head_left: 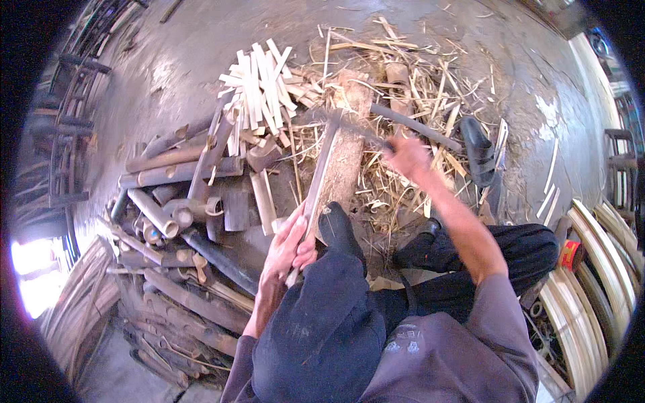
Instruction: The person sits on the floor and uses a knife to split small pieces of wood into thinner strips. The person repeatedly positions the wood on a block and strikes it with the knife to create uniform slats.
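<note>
My left hand (pixel 287 247) is closed around the lower end of a long split bamboo strip (pixel 322 165). The strip slants up and away along a worn wooden block (pixel 346 156), its far end at the block's upper part. In my right hand (pixel 408 158) is the handle of a dark-bladed knife (pixel 357 129). Motion smears its blade, which crosses over the strip's far end; whether it touches cannot be told. My foot (pixel 339 232) rests against the near end of the block.
Short pale bamboo slats (pixel 262 87) are heaped beyond the block on the left. Shavings (pixel 430 101) litter the floor to the right, around a dark shoe (pixel 478 151). Bamboo tubes (pixel 181 171) are piled at left. Long bent strips (pixel 578 322) lie at far right.
</note>
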Demonstrator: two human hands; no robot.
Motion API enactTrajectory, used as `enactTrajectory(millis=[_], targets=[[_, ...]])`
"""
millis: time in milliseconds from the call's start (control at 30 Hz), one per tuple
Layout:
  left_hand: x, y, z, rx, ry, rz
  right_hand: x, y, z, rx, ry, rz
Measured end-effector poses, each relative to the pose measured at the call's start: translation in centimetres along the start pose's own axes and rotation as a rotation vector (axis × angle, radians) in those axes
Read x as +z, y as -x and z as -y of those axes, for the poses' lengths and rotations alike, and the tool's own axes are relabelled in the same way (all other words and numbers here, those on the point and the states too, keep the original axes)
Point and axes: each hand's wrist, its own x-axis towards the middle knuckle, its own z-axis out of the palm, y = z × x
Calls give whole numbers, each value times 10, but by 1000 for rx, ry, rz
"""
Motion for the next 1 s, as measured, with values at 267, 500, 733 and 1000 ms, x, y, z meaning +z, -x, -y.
enactTrajectory(millis=[267, 500, 733, 1000], targets=[[-23, -37, -19, 228, -200, 23, 38, 17, -49, 316, -35, 233], [-17, -76, -93, 413, -272, 55, 68, 88, 1, 287, -827, 359], [-37, -94, -64, 385, -571, -406, 78, 111, -14, 186, -617, 208], [-29, -101, -66, 1109, -300, -729, 149, 141, -21, 52, -383, 85]])
